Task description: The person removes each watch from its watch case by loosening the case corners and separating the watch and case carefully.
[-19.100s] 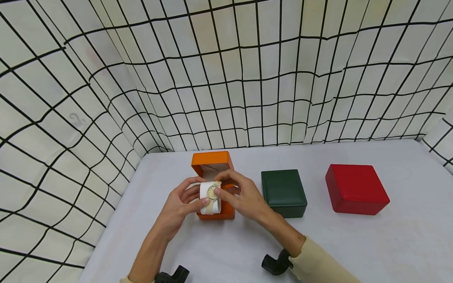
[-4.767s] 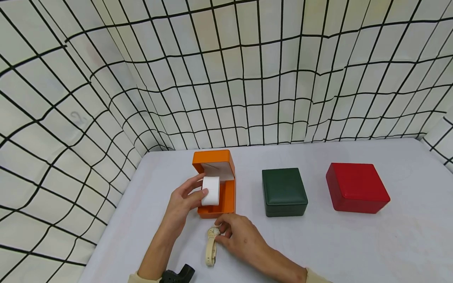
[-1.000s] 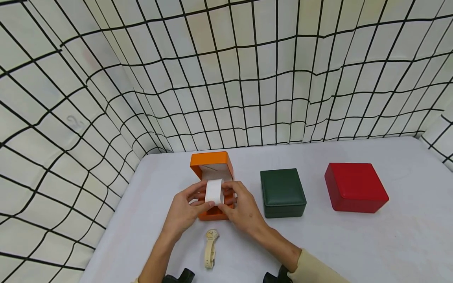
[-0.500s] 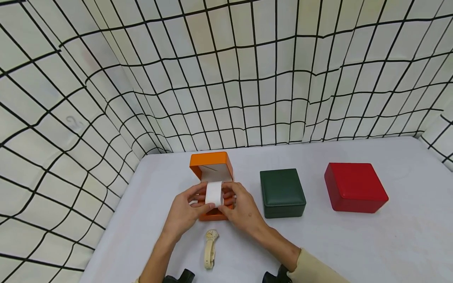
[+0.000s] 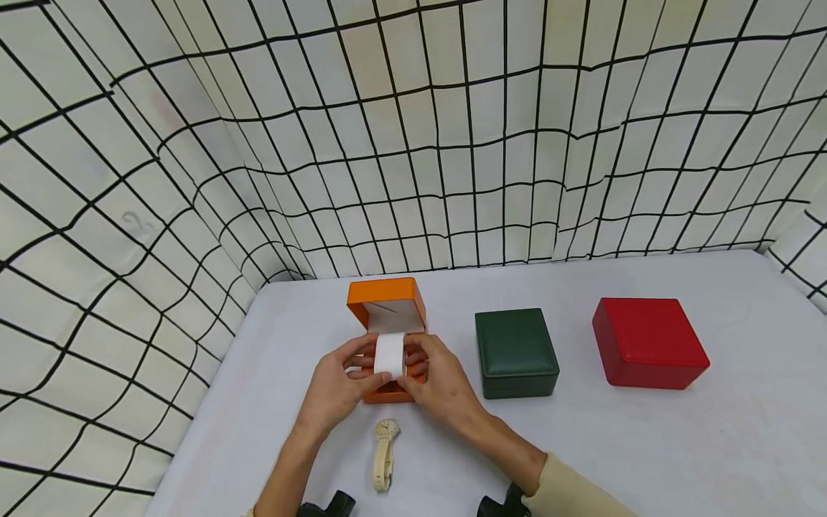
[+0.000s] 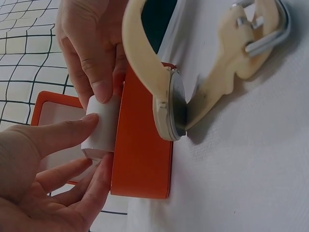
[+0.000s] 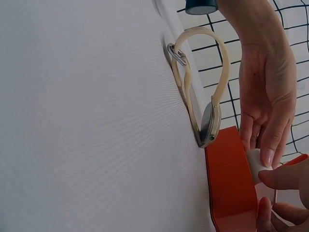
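Note:
Between both hands is a white watch pillow (image 5: 390, 356), held at the mouth of an orange watch box (image 5: 385, 291) whose lid stands raised. My left hand (image 5: 339, 384) grips the pillow's left side, thumb on its front; in the left wrist view the pillow (image 6: 104, 125) partly sits behind the box wall. My right hand (image 5: 446, 384) grips the right side. A cream wristwatch (image 5: 384, 454) lies on the table in front of the box, its strap buckled in a loop. How deep the pillow sits in the box is hidden.
To the right of the orange box stand a closed green box (image 5: 517, 352) and, further right, a closed red box (image 5: 649, 343). All rest on a white-covered table (image 5: 614, 445). A black grid net (image 5: 413, 143) over white sheeting rises behind and at the sides.
Earlier the watch was around the pillow; it was then taken off and laid on the table. My right hand has since joined the left on the pillow. Over the last second hardly anything moves.

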`<state>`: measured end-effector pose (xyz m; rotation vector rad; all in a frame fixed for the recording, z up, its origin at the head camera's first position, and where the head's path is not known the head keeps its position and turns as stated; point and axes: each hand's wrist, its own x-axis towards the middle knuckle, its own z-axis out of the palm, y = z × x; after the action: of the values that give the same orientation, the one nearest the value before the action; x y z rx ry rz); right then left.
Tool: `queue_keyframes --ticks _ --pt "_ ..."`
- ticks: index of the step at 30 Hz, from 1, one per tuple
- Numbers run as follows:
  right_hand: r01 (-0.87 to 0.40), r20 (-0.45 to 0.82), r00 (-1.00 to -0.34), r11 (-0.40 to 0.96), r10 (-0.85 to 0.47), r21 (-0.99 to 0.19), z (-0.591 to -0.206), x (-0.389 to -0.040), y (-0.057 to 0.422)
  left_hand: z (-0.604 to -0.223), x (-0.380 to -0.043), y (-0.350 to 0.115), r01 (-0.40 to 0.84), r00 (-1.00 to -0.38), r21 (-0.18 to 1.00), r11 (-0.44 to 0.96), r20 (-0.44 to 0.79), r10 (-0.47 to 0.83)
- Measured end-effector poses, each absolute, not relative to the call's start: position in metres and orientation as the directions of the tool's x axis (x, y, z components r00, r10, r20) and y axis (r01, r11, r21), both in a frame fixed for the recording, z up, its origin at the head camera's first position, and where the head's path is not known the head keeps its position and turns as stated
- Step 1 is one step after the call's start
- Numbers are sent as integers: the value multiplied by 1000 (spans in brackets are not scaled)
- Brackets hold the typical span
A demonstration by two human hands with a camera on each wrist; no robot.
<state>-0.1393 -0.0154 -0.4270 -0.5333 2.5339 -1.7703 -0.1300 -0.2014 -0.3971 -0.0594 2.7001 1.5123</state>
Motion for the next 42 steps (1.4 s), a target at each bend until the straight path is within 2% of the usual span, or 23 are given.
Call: queue_keyframes --ticks 42 --pt "-305 194 -934 387 -302 -870 -428 -141 -16 -404 -131 -198 -74 -997 806 587 -62 -41"
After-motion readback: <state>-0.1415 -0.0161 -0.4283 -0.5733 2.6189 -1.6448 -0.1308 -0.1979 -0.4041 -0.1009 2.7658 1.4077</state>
